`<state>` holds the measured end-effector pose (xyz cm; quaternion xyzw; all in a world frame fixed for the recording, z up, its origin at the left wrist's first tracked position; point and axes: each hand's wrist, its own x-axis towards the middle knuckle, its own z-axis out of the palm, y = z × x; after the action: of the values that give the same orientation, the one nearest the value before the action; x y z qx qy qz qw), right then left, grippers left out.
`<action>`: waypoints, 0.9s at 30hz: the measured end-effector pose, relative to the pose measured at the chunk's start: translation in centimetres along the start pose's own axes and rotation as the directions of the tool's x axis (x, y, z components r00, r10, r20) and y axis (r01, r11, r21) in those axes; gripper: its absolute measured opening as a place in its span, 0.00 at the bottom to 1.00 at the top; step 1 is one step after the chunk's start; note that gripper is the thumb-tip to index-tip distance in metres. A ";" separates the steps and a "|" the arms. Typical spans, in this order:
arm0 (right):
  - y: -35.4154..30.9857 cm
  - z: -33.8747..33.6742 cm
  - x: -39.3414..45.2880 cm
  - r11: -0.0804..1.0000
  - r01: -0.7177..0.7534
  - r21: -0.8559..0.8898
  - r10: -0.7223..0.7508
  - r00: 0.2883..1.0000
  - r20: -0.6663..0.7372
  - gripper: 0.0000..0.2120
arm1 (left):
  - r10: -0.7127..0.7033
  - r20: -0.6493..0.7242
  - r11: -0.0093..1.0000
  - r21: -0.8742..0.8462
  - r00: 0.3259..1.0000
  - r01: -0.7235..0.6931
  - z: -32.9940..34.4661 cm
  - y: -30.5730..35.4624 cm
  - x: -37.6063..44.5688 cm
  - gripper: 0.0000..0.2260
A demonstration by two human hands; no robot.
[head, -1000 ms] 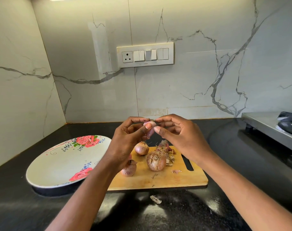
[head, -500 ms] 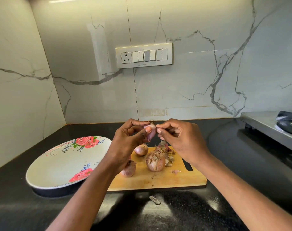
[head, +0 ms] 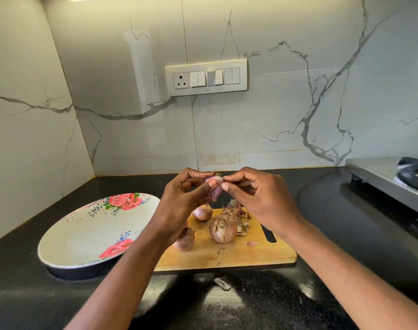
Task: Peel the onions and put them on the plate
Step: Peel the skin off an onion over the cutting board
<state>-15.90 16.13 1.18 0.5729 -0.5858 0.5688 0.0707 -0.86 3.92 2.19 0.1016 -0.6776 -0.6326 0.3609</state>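
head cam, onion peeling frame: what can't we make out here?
- Held onion: mostly covered by left hand and right hand; how much skin remains is unclear.
- Nearest-left onion: partly behind the left wrist.
- Stove: cut off by the right edge.
- Plate: near edge hidden by the left forearm.

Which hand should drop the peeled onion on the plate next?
Left. The left hand already holds the small onion in its grip, and the floral plate lies on its side. The right hand only pinches at the root end and would have to cross over.
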 end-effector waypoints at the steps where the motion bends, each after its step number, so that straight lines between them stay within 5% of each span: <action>1: 0.0 0.1 0.0 1.000 0.000 0.001 0.000 1.000 0.000 0.09 | 0.003 0.000 1.000 0.002 1.000 -0.003 0.0 0.0 0.0 0.12; 27: -0.1 0.0 -0.1 0.999 -0.038 -0.009 0.038 0.999 -0.011 0.05 | 0.009 0.006 0.998 0.058 1.000 -0.009 0.0 0.1 0.0 0.12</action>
<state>-15.80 16.25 1.22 0.5584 -0.5988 0.5703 0.0657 -0.82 3.91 2.24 0.1069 -0.6971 -0.6115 0.3587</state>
